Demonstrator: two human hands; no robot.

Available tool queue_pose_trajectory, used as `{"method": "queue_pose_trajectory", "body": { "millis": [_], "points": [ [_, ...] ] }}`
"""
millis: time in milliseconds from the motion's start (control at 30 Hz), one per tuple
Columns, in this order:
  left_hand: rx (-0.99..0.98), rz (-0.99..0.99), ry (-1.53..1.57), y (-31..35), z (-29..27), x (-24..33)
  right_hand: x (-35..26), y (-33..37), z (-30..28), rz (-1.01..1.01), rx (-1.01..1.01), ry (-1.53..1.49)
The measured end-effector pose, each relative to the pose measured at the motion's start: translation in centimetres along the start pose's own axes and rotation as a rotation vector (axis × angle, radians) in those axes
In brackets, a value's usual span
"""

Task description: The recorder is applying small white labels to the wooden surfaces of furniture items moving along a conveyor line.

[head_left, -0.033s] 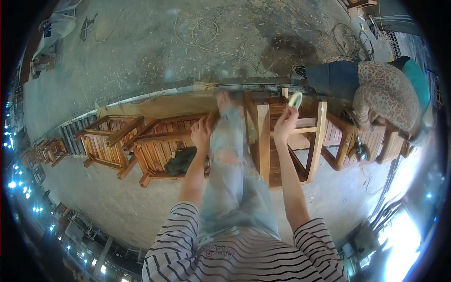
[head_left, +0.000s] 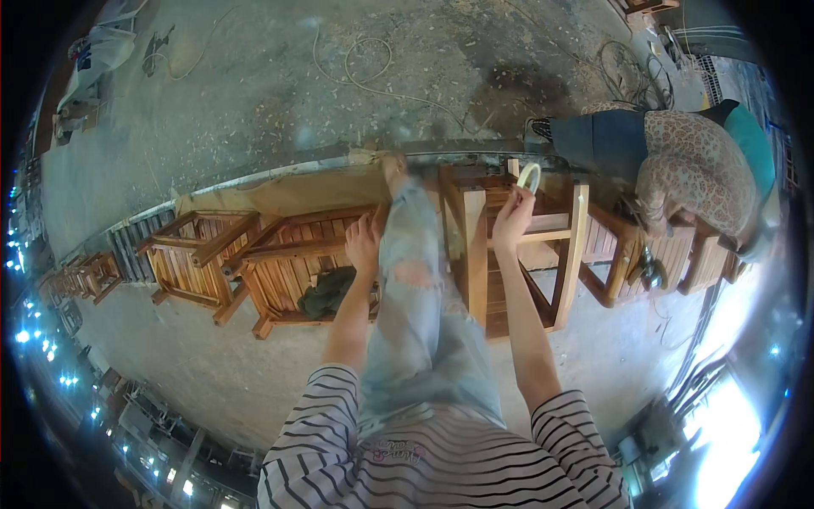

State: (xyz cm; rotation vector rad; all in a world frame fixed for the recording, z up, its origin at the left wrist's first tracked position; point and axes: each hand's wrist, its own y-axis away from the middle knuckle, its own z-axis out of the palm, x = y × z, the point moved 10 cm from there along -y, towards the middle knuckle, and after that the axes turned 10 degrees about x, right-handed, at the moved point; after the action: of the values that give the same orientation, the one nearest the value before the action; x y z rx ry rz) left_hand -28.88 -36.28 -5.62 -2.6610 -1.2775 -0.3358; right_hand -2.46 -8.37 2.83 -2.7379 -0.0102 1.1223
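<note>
My right hand [head_left: 515, 219] is closed on a pale, ring-shaped roll of tape [head_left: 530, 176], held up at the fingertips. It is over a wooden frame [head_left: 475, 263] with light-coloured posts. My left hand [head_left: 363, 244] holds nothing; its fingers are apart and slightly bent. It is beside my leg in torn jeans [head_left: 409, 233], over the edge of a slatted wooden chair [head_left: 280, 280]. Whether the left fingers touch the wood, I cannot tell. A dark green cloth [head_left: 326, 293] lies on that chair, partly behind my left forearm.
Another slatted chair [head_left: 191, 263] lies farther left. At right, a person in a patterned top [head_left: 699, 170] bends over more wooden furniture [head_left: 610, 246], with a hand near a power tool [head_left: 651, 270]. A cable [head_left: 369, 81] curls on the littered floor beyond.
My leg and foot have shifted slightly left and are less blurred. The roll of tape has moved a little left in my right hand. My left hand stays in place.
</note>
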Motion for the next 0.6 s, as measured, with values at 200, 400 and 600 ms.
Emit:
{"method": "queue_pose_trajectory", "body": {
  "millis": [200, 400, 600],
  "points": [
    [-0.159, -0.101, 0.115, -1.6, 3.5, -2.8, 2.3, 0.4, 3.1, 0.046, -0.033, 0.295],
    [-0.357, -0.276, 0.237, -4.7, 2.7, -10.6, 2.2, -1.4, 3.4, -0.05, -0.054, 0.448],
    [-0.575, -0.378, 0.191, -14.6, 3.1, -11.1, 4.4, -0.2, 3.6, 0.014, -0.139, 0.557]
  ]
}}
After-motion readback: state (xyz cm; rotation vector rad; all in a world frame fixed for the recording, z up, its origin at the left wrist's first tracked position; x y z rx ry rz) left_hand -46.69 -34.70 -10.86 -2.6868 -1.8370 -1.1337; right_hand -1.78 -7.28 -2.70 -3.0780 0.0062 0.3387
